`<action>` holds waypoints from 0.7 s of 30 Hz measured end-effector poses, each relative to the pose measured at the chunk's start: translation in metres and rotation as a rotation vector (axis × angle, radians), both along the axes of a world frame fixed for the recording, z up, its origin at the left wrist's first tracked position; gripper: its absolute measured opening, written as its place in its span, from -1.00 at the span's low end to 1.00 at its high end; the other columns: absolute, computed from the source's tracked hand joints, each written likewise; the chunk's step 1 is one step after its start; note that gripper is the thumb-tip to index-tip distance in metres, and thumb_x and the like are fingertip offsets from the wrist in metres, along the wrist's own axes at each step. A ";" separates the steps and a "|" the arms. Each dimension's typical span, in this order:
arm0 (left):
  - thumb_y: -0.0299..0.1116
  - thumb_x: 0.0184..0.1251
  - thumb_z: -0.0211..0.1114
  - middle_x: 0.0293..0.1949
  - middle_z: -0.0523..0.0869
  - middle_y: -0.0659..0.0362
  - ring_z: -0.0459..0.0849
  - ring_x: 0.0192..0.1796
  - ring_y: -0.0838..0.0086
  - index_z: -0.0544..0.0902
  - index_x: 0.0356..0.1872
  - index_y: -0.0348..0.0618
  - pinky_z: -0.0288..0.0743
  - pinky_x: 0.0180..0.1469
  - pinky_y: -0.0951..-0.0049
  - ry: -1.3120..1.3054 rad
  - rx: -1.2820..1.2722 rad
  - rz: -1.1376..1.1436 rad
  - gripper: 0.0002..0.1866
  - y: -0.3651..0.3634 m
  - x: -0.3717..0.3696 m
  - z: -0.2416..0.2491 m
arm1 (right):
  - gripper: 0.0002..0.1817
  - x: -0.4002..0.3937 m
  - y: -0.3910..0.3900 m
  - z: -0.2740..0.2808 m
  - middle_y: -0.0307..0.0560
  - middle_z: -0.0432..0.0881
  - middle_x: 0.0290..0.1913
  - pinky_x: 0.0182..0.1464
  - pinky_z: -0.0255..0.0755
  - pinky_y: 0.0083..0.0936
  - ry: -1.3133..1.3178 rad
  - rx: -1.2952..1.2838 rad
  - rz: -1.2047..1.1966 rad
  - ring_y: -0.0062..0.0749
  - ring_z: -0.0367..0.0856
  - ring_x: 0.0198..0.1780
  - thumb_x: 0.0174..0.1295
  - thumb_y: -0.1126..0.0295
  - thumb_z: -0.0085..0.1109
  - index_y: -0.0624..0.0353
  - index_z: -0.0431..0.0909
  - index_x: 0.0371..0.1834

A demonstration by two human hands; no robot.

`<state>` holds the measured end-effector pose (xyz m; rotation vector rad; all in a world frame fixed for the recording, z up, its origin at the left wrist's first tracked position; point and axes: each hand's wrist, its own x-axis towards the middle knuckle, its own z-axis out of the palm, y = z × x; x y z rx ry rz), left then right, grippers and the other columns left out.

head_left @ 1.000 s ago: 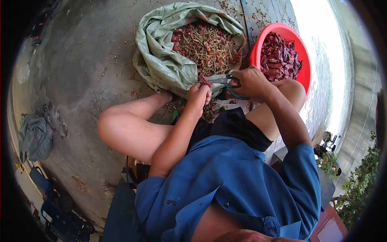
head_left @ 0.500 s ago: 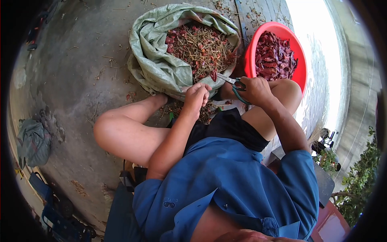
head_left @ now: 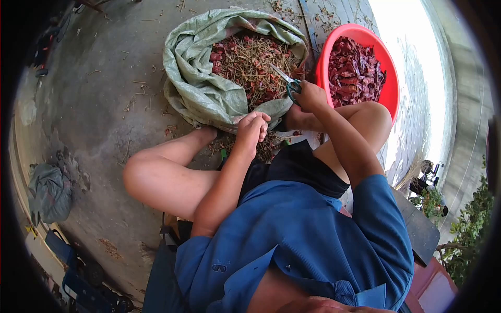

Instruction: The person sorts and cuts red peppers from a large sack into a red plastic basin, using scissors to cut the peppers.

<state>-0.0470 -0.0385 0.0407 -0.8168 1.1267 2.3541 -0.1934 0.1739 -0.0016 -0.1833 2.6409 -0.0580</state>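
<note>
My right hand [head_left: 312,97] is closed around the green handles of a pair of scissors [head_left: 284,74]. Their metal blades point up and left over an open pale green woven sack [head_left: 206,86]. Inside the sack lies a heap of dry stems mixed with red chili pieces [head_left: 255,65]. Near the sack's front edge, my left hand [head_left: 252,128] is closed with curled fingers, and whatever may be in it is hidden.
A red basin [head_left: 389,78] full of dried red chilies [head_left: 355,70] stands right of the sack. Stem scraps [head_left: 261,146] litter the floor between my legs. A dark plastic bag [head_left: 49,193] lies at far left, and leafy plants [head_left: 467,245] show at lower right.
The scissors have moved up and left, farther over the sack, with my right hand. The dark red chili at the blade tips no longer shows there. My left hand has barely moved.
</note>
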 end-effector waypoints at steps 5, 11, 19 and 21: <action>-0.47 0.32 0.04 -0.58 0.46 0.36 0.34 -0.61 0.73 0.58 -0.26 -0.23 0.14 -0.59 0.68 -0.017 -0.009 0.011 -0.86 -0.005 0.000 -0.004 | -0.52 -0.029 -0.003 -0.075 0.07 0.70 0.00 0.19 0.39 -0.05 0.277 -0.055 0.087 -0.06 0.65 0.13 0.13 0.07 0.32 0.10 0.59 0.05; -0.47 0.32 0.05 -0.58 0.46 0.36 0.34 -0.61 0.73 0.57 -0.27 -0.22 0.14 -0.59 0.69 -0.078 -0.008 0.029 -0.87 -0.011 -0.001 -0.011 | -0.44 0.011 -0.050 -0.088 -0.04 0.71 0.02 0.08 0.54 -0.27 0.099 -0.283 -0.162 -0.13 0.69 0.04 0.07 -0.04 0.44 0.09 0.64 0.03; -0.47 0.29 0.08 -0.57 0.45 0.36 0.33 -0.60 0.72 0.57 -0.27 -0.22 0.16 -0.57 0.67 -0.091 0.031 0.008 -0.89 -0.012 -0.003 -0.009 | -0.50 0.022 -0.051 -0.114 0.06 0.76 -0.13 0.04 0.56 -0.20 0.025 -0.408 -0.281 -0.07 0.73 -0.03 0.12 0.13 0.38 0.06 0.63 0.12; -0.47 0.29 0.08 -0.58 0.45 0.36 0.33 -0.60 0.72 0.57 -0.27 -0.22 0.17 -0.57 0.67 -0.077 0.039 0.013 -0.89 -0.012 -0.003 -0.006 | -0.52 0.009 -0.043 -0.096 0.07 0.76 -0.14 0.03 0.56 -0.21 -0.004 -0.418 -0.275 -0.06 0.74 -0.05 0.14 0.14 0.37 0.07 0.64 0.12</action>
